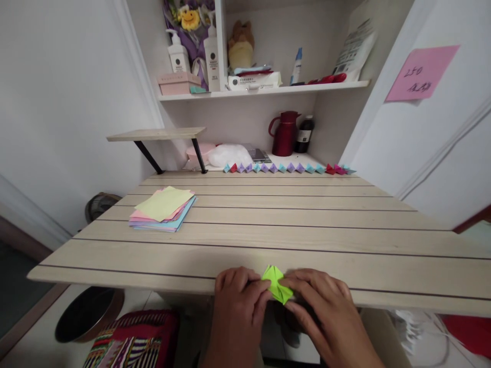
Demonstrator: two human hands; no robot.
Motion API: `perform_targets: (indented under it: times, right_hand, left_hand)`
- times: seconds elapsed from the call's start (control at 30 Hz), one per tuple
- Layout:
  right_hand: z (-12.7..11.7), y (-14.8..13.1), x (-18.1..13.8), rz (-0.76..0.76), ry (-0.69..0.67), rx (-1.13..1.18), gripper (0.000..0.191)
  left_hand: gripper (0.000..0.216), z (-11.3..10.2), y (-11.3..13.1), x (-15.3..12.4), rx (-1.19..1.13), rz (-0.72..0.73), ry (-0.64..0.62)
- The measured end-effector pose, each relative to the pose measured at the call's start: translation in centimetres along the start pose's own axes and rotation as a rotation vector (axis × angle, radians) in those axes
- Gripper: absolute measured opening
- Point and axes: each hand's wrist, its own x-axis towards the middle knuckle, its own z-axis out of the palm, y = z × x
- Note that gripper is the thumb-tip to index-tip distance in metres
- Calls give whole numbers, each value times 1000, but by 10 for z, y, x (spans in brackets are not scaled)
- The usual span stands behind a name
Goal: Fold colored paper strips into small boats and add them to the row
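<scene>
A small folded piece of bright green paper is held at the table's near edge, between both hands. My left hand is closed on its left side, thumb and fingers pinching the paper. On its right side, my right hand pinches it too, with fingertips resting on the folds. Creases and pointed corners show on the paper; parts of it are hidden under the fingers. Back left lies a stack of coloured paper sheets, yellow on top.
Along the back edge runs a row of small folded paper pieces. A raised wooden stand is at back left. Behind are a dark red jug, a dark bottle and a loaded shelf. A round bin stands below left.
</scene>
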Motion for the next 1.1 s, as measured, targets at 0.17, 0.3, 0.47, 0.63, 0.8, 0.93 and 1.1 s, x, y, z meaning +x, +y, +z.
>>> perform_targets:
  times: [0.17,0.3,0.47,0.63,0.8,0.93,1.1]
  right_hand:
    - [-4,2,2,-28,-19,36,38]
    - [-6,-2,6,10,6,57,31]
    - [-3,-9,17,92,79,77,19]
    - [4,-8,31,182,101,34,21]
    - [8,-7,35,194,101,-66,17]
    - [9,-4,34,189,100,-97,14]
    - [11,-2,34,194,108,-5,10]
  left_hand:
    - [17,3,2,4,5,-45,23]
    - [16,5,3,3,10,-58,47]
    - [13,11,4,2,88,-128,17]
    - [9,17,4,3,161,-196,26]
    - [9,18,5,5,159,-241,43]
    - [8,17,6,8,201,-245,7]
    - [9,17,10,17,268,-280,-36]
